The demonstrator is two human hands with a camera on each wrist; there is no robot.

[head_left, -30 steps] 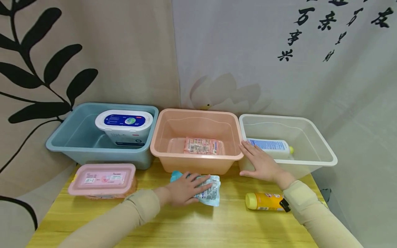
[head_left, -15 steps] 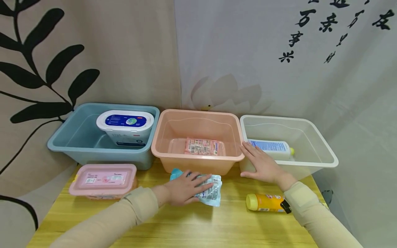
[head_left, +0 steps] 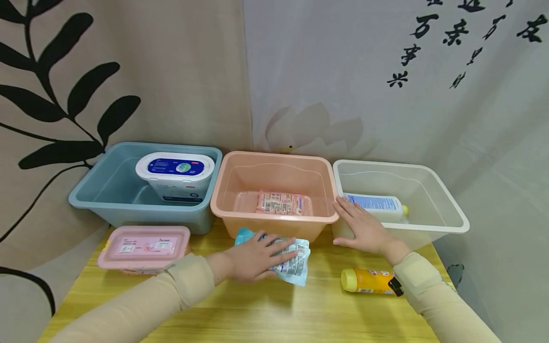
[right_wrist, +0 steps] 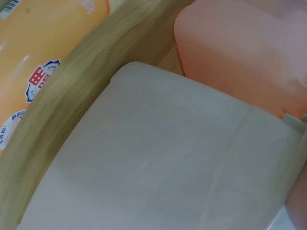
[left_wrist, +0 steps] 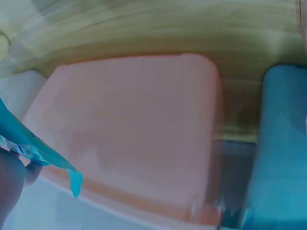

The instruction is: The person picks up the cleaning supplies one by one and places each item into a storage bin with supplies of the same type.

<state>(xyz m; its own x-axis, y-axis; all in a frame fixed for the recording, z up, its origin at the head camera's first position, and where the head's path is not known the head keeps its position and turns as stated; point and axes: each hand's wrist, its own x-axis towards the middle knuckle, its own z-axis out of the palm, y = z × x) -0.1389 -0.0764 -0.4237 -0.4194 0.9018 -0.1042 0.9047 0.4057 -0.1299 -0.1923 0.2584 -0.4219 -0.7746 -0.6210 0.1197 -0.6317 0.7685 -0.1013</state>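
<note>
In the head view my left hand (head_left: pixel 250 259) grips a light blue soft packet (head_left: pixel 296 267) with printed text and a barcode, fingers spread over its top. It is in front of the pink-orange bin (head_left: pixel 274 223). The left wrist view shows the packet (left_wrist: pixel 36 141) tilted, with a fingertip at its edge. My right hand (head_left: pixel 364 228) lies with straight fingers at the front left corner of the white bin (head_left: pixel 429 227), holding nothing. A white bottle (head_left: pixel 377 206) with a blue label lies inside that bin. Right of centre on the table lies an orange bottle (head_left: pixel 369 281) with a yellow cap.
A blue bin (head_left: pixel 98 190) at the left holds a white lidded box (head_left: pixel 180 176). Inside the pink-orange bin lies a pink packet (head_left: pixel 280 203). A pink-lidded box (head_left: pixel 143 247) stands on the wooden table (head_left: pixel 317 314) before the blue bin. Curtains (head_left: pixel 184 71) hang behind.
My left hand and the light blue packet have shifted slightly, the packet's right end moving a little right. The right hand stays at the white bin. The head view has drifted slightly.
</note>
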